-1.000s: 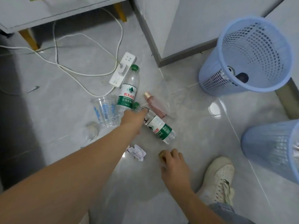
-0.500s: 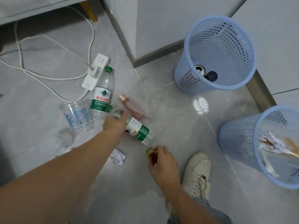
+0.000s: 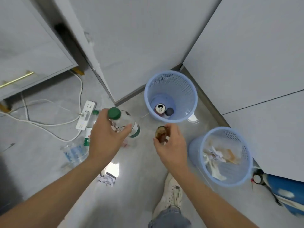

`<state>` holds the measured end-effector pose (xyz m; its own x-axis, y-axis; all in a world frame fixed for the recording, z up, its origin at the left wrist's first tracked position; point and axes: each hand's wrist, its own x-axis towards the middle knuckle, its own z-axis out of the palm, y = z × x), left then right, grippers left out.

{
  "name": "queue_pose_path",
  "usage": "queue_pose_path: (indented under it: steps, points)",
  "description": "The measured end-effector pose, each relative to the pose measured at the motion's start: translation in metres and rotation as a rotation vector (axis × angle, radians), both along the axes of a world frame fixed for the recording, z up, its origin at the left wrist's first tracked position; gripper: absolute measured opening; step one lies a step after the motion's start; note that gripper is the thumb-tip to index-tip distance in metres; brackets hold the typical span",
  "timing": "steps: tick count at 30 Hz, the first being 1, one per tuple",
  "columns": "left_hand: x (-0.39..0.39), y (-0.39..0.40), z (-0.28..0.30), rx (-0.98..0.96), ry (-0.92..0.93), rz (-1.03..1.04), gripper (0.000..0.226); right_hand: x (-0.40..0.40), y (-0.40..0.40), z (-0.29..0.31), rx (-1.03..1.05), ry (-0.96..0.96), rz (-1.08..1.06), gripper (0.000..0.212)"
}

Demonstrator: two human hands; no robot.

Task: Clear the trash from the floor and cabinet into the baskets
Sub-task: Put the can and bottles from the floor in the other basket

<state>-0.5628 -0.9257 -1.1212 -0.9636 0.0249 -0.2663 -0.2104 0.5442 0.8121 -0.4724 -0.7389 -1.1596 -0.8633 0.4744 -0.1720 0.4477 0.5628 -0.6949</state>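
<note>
The left hand (image 3: 105,137) holds a green-capped water bottle (image 3: 125,124) up above the floor (image 3: 139,186), and the right hand (image 3: 169,142) pinches a small brown thing (image 3: 160,133) near the far blue basket (image 3: 171,96).

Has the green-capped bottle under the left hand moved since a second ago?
Yes. The bottle has come up off the floor, gripped by the left hand. The power strip it lay near has stayed on the floor.
</note>
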Motion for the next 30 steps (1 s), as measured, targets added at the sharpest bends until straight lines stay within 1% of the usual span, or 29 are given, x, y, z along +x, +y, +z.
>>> queue_pose_path:
  steps: [2,4,6,8,11,15,18,20,23,25,27,30]
  points:
    - [-0.019,0.026,0.032,0.026,0.070,-0.034,0.043,-0.020,0.017,0.017,-0.007,0.049,-0.032,0.039]
    - [-0.040,0.053,0.050,0.054,0.131,-0.085,0.043,-0.041,0.037,0.027,0.014,0.113,-0.064,0.036]
    - [-0.057,0.078,0.055,0.095,0.164,-0.142,0.045,-0.060,0.058,0.029,0.035,0.137,-0.078,0.034]
    - [-0.070,0.100,0.050,0.092,0.187,-0.185,0.046,-0.076,0.078,0.024,0.024,0.113,-0.094,0.035]
    - [-0.085,0.127,0.031,0.080,0.206,-0.209,0.046,-0.096,0.106,0.005,0.023,0.050,-0.092,0.034]
    - [-0.103,0.155,-0.004,0.047,0.209,-0.221,0.042,-0.122,0.139,-0.027,0.040,-0.019,-0.026,0.028]
    - [-0.117,0.171,-0.036,-0.039,0.195,-0.258,0.039,-0.142,0.155,-0.052,0.106,-0.077,0.068,0.024]
    - [-0.126,0.177,-0.059,-0.108,0.171,-0.282,0.039,-0.156,0.160,-0.070,0.157,-0.124,0.166,0.023]
    - [-0.136,0.183,-0.091,-0.209,0.151,-0.339,0.041,-0.171,0.165,-0.093,0.210,-0.246,0.312,0.020]
    - [-0.140,0.186,-0.111,-0.265,0.137,-0.371,0.041,-0.176,0.165,-0.108,0.234,-0.330,0.412,0.024]
    - [-0.139,0.189,-0.127,-0.321,0.115,-0.404,0.039,-0.176,0.166,-0.121,0.259,-0.385,0.447,0.026]
    - [-0.134,0.195,-0.144,-0.426,0.070,-0.462,0.034,-0.177,0.167,-0.136,0.273,-0.407,0.418,0.014]
